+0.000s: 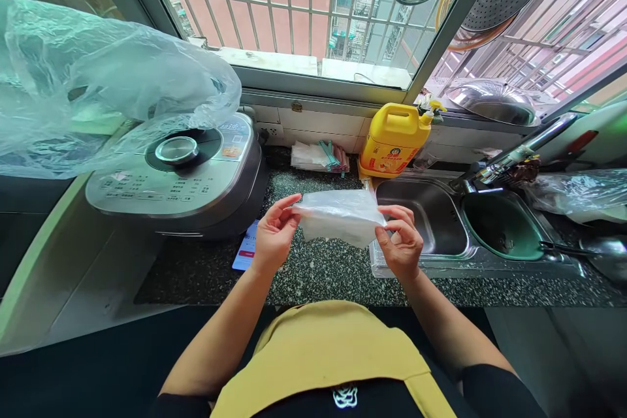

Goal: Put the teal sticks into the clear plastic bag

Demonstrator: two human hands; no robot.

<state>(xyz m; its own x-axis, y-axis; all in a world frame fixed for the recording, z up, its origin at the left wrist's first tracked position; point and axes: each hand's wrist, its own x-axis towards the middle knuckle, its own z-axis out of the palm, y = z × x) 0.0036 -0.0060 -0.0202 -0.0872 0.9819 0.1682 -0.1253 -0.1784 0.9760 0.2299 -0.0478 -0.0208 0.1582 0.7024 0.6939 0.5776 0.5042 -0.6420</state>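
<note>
A translucent white plastic bag [340, 215] is stretched flat between my two hands, above the speckled dark counter [313, 274]. My left hand [277, 232] pinches its left top corner between thumb and fingers. At the opposite corner, my right hand [400, 241] grips the bag the same way. Behind it, a stack of folded plastic bags [316, 157] with teal and reddish edges lies against the tiled wall. Partly under my right hand is a clear plastic box or tray [379, 261] at the sink's edge. A blue phone-like card [245, 248] lies near my left hand.
A large rice cooker [215, 176] stands at left, partly covered by a big clear plastic sheet [122, 78]. A yellow detergent jug [394, 140] stands behind the steel sink [431, 215]. Right of it are a green basin [499, 225], the faucet [509, 160] and a ladle-like utensil [563, 248].
</note>
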